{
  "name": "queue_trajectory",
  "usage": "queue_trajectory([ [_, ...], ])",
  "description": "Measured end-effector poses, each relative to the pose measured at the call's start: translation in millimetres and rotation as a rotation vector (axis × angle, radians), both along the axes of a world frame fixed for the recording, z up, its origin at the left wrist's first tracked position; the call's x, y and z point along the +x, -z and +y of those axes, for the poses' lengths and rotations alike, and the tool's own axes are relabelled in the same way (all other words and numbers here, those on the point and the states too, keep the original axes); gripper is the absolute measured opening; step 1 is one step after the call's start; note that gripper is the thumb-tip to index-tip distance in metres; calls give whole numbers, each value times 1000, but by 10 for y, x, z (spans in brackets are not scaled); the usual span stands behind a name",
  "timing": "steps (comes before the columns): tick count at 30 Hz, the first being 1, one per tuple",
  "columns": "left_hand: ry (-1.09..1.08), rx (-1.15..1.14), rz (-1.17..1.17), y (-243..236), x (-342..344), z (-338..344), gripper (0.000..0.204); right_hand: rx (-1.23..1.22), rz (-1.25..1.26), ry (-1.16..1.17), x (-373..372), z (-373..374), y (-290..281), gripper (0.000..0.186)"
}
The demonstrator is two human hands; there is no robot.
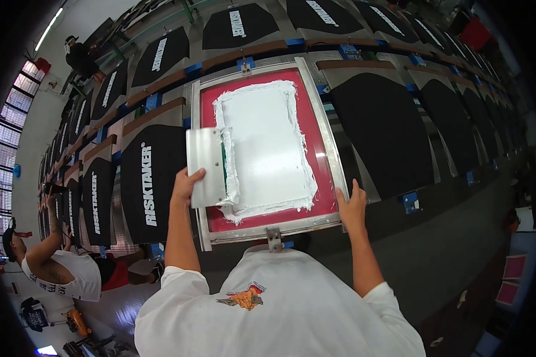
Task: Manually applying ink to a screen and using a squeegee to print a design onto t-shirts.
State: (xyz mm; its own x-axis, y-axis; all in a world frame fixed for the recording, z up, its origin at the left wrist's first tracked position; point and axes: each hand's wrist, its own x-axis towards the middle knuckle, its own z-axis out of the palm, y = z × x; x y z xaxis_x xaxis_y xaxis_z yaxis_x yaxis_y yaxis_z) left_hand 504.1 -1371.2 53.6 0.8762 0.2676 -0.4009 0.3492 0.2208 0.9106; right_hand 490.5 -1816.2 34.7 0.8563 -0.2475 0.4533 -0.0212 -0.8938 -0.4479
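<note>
In front of me lies a screen printing frame with metal sides and a red-pink border. Thick white ink rims the pale middle of its mesh. My left hand grips a wide metal squeegee by its outer side. The squeegee's green blade edge stands at the left band of ink, over the frame's left side. My right hand holds the frame's right side near its lower corner, thumb against the metal; some of its fingers are hidden.
Black fabric panels lie on a long row of boards to the right. Panels with white lettering lie to the left and along the far row. A person in a white sleeveless top works at the left; another person stands farther back.
</note>
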Motion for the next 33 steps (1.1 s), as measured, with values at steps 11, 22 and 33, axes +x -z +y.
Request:
queue_trajectory([
  [11,519,1521,-362,-600,2351,-587,36,661,1327,-536,-1063,930,-248,44],
  [22,561,1413,-464,-575,659,-942,38,915,1062,-416,-1217,1000,-31,16],
  [33,604,1056,-347,-1013,-446,-1238,34,1240,1262,-693,-1137,716,55,67],
])
